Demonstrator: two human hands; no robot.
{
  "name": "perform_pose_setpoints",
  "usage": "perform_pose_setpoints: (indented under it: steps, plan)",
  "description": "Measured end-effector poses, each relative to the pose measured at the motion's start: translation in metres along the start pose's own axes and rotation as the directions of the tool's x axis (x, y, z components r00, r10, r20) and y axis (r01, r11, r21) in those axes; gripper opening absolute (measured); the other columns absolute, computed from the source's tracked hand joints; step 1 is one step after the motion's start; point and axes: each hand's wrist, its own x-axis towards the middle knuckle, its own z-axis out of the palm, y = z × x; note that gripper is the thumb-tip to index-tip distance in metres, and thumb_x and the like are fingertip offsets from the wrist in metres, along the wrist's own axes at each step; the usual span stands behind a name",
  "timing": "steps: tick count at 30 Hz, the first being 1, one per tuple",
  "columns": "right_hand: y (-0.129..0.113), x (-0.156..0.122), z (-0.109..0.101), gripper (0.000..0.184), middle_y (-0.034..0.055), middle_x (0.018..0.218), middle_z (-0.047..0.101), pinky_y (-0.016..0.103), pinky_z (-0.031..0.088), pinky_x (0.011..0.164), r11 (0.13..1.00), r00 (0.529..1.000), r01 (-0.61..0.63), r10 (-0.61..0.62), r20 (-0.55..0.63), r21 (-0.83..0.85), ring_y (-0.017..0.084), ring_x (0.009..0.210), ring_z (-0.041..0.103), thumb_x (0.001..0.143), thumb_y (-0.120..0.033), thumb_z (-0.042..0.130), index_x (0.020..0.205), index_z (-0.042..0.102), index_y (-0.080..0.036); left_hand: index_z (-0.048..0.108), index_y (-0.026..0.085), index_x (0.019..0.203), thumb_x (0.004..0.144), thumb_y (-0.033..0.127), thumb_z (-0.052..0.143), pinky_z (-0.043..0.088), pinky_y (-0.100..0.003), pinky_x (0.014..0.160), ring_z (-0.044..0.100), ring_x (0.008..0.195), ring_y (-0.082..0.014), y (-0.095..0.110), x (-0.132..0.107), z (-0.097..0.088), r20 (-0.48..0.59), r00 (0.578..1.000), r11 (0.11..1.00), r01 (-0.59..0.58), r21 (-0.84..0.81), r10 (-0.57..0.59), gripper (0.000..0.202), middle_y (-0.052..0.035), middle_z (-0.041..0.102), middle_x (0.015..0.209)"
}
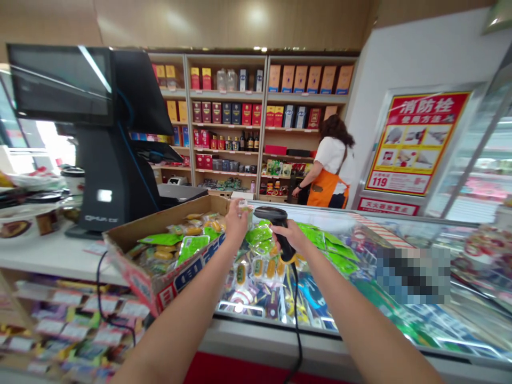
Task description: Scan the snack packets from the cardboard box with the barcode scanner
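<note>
My right hand (288, 237) is shut on a black corded handheld barcode scanner (276, 224), whose head points up and to the left. My left hand (237, 223) grips a small pale wrapped packet (243, 207), held just left of the scanner's head and apart from it. Below my left wrist stands an open cardboard box (160, 234) of snack packets, many in green and yellow wrappers. More green packets (260, 240) lie on the glass counter (332, 218) under my right hand.
A black two-screen till (116, 154) stands left of the box, with the scanner's cable (296, 320) hanging over the counter's front edge. A person in an orange apron (330, 170) faces the back shelves (226, 112), which hold boxed goods and bottles. A red poster (416, 141) hangs on the right wall.
</note>
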Motion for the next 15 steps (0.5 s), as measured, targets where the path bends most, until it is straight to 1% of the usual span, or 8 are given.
perform_pose_setpoints:
  steps: [3, 5, 6, 8, 10, 12, 13, 15]
  plan:
    - [-0.018, 0.013, 0.015, 0.025, -0.0020, 0.049, 0.057, 0.024, 0.045, 0.036, 0.999, 0.999, 0.030, -0.030, 0.044, -0.014, 0.013, 0.036, 0.054, 0.066, -0.039, 0.069, 0.066, 0.055, -0.018, 0.051, 0.019, 0.132, 0.073, 0.005, 0.058, 0.028, -0.043, 0.117, 0.037, 0.140, -0.0291, 0.027, 0.016, -0.008, -0.223, 0.966, 0.974, -0.079, 0.211, 0.127, 0.061, -0.0127, 0.051, 0.143]
    - [-0.023, 0.018, 0.021, 0.025, -0.0022, 0.049, 0.057, 0.025, 0.045, 0.036, 0.998, 0.996, 0.057, -0.055, 0.071, -0.022, 0.014, 0.036, 0.054, 0.066, -0.039, 0.069, 0.067, 0.056, -0.018, 0.048, 0.015, 0.136, 0.072, 0.002, 0.055, 0.017, -0.046, 0.121, 0.022, 0.148, -0.0303, 0.034, 0.021, -0.010, -0.283, 0.944, 0.961, -0.095, 0.261, 0.171, 0.066, -0.0161, 0.033, 0.156]
    - [-0.024, 0.018, 0.022, 0.024, -0.0023, 0.049, 0.057, 0.025, 0.045, 0.036, 0.998, 0.995, 0.063, -0.062, 0.078, -0.021, 0.014, 0.036, 0.054, 0.066, -0.039, 0.069, 0.068, 0.056, -0.018, 0.049, 0.015, 0.136, 0.071, 0.001, 0.054, 0.014, -0.048, 0.122, 0.019, 0.149, -0.0304, 0.033, 0.020, -0.010, -0.285, 0.939, 0.954, -0.113, 0.276, 0.193, 0.066, -0.0165, 0.027, 0.158]
    - [-0.022, 0.016, 0.020, 0.024, -0.0021, 0.049, 0.057, 0.025, 0.045, 0.036, 0.998, 0.996, 0.055, -0.053, 0.071, -0.015, 0.014, 0.036, 0.054, 0.067, -0.039, 0.068, 0.069, 0.056, -0.018, 0.054, 0.016, 0.131, 0.071, 0.000, 0.053, 0.015, -0.047, 0.122, 0.022, 0.148, -0.0297, 0.026, 0.015, -0.008, -0.224, 0.943, 0.937, -0.174, 0.302, 0.248, 0.062, -0.0155, 0.029, 0.157]
    - [-0.017, 0.011, 0.013, 0.024, -0.0019, 0.049, 0.057, 0.025, 0.045, 0.036, 1.000, 0.999, 0.026, -0.026, 0.029, 0.002, 0.013, 0.036, 0.054, 0.067, -0.038, 0.069, 0.068, 0.056, -0.018, 0.062, 0.018, 0.118, 0.072, 0.001, 0.053, 0.023, -0.046, 0.119, 0.036, 0.142, -0.0286, 0.014, 0.006, -0.003, -0.082, 0.964, 0.922, -0.215, 0.323, 0.254, 0.050, -0.0140, 0.046, 0.146]
    - [-0.010, 0.005, 0.003, 0.025, -0.0019, 0.049, 0.056, 0.025, 0.045, 0.036, 1.000, 0.999, -0.005, 0.006, -0.041, 0.025, 0.013, 0.036, 0.053, 0.066, -0.037, 0.070, 0.066, 0.055, -0.018, 0.068, 0.019, 0.100, 0.073, 0.004, 0.056, 0.033, -0.046, 0.113, 0.052, 0.126, -0.0289, -0.001, -0.005, 0.005, 0.083, 0.983, 0.919, -0.185, 0.347, 0.167, 0.033, -0.0128, 0.063, 0.122]
    - [-0.006, 0.002, -0.002, 0.025, -0.0017, 0.049, 0.057, 0.025, 0.044, 0.035, 0.999, 0.997, -0.023, 0.025, -0.075, 0.035, 0.013, 0.036, 0.053, 0.065, -0.037, 0.071, 0.065, 0.055, -0.018, 0.068, 0.020, 0.090, 0.073, 0.007, 0.058, 0.038, -0.047, 0.109, 0.057, 0.117, -0.0296, -0.008, -0.012, 0.010, 0.147, 0.983, 0.918, -0.156, 0.363, 0.109, 0.023, -0.0120, 0.068, 0.107]
    - [0.002, -0.002, -0.011, 0.027, -0.0018, 0.048, 0.057, 0.025, 0.044, 0.034, 0.998, 0.990, -0.046, 0.052, -0.130, 0.054, 0.013, 0.034, 0.052, 0.063, -0.037, 0.073, 0.066, 0.055, -0.018, 0.065, 0.020, 0.075, 0.071, 0.013, 0.066, 0.043, -0.048, 0.100, 0.063, 0.102, -0.0312, -0.020, -0.025, 0.023, 0.225, 0.974, 0.914, -0.108, 0.392, 0.018, 0.008, -0.0103, 0.068, 0.083]
